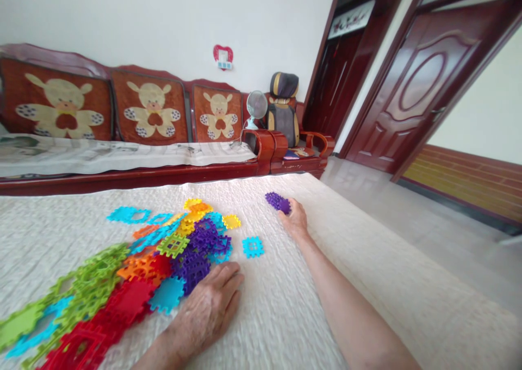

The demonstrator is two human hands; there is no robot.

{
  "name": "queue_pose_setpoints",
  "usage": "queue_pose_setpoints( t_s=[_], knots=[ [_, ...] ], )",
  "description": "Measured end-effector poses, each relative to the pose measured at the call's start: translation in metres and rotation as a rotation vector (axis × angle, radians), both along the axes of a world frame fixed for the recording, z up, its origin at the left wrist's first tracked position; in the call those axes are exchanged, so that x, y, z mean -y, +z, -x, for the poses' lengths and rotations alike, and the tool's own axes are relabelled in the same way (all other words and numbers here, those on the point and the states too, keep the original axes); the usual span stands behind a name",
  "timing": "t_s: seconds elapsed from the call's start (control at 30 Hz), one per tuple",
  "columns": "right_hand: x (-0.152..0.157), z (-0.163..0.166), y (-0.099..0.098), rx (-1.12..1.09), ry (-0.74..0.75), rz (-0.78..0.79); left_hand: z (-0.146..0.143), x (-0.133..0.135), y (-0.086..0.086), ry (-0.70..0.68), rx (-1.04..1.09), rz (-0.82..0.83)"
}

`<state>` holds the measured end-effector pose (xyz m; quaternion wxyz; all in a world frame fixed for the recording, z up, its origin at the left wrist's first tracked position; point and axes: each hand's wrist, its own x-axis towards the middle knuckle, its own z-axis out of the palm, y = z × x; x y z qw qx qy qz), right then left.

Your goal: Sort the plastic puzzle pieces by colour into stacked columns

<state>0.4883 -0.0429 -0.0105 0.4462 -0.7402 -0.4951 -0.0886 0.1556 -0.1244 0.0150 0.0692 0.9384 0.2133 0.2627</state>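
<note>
At the far right part of the cloth, my right hand (pixel 295 221) grips the near end of a small bunch of purple interlocking tiles (pixel 277 202) between thumb and fingers. My left hand (pixel 216 299) lies palm down on the cloth, fingers loosely extended beside the purple tiles (pixel 194 269) of the pile; its palm is hidden. Close to its wrist is a blue tile (pixel 168 295). Red tiles (pixel 130 299), green tiles (pixel 95 275), orange tiles (pixel 142 266) and yellow tiles (pixel 196 209) overlap in the heap. One blue square tile (pixel 253 247) lies apart, between my hands.
A quilted white cloth (pixel 387 283) covers the table. Behind it stands a wooden sofa (pixel 228 168) with bear cushions (pixel 153 109). A small fan (pixel 256 106) and an armchair (pixel 302 166) are at its right end. Dark red doors (pixel 420 87) stand beyond the tiled floor.
</note>
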Motion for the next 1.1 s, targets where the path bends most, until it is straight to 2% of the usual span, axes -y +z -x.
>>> queue_pose_setpoints(
  t_s=[0.23,0.33,0.47,0.6,0.7,0.77,0.9,1.0,1.1],
  knots=[
    [-0.001,-0.001,0.001,0.038,0.006,0.037,0.001,0.001,0.006,-0.02,-0.055,0.042],
    [0.003,0.009,0.011,0.106,0.04,-0.036,0.001,0.0,0.007,-0.02,-0.07,0.045],
    [0.011,0.04,0.026,0.201,0.316,-0.155,0.002,-0.001,0.003,-0.025,-0.039,0.035],
    [0.019,0.076,0.031,0.242,0.571,-0.115,0.003,-0.001,0.0,-0.025,0.014,0.018],
    [0.023,0.093,0.033,0.253,0.67,-0.1,0.008,-0.003,0.002,-0.036,0.089,-0.002],
    [0.024,0.098,0.035,0.251,0.703,-0.095,0.014,-0.011,0.006,0.039,0.183,-0.016],
    [0.029,0.109,0.041,0.22,0.742,-0.077,0.036,-0.038,0.018,0.391,0.318,-0.061],
    [0.038,0.13,0.047,0.179,0.814,-0.037,0.054,-0.057,0.026,0.58,0.224,-0.061],
    [0.052,0.162,0.053,0.218,0.965,0.028,0.062,-0.063,0.028,0.671,0.088,-0.018]
  ],
)
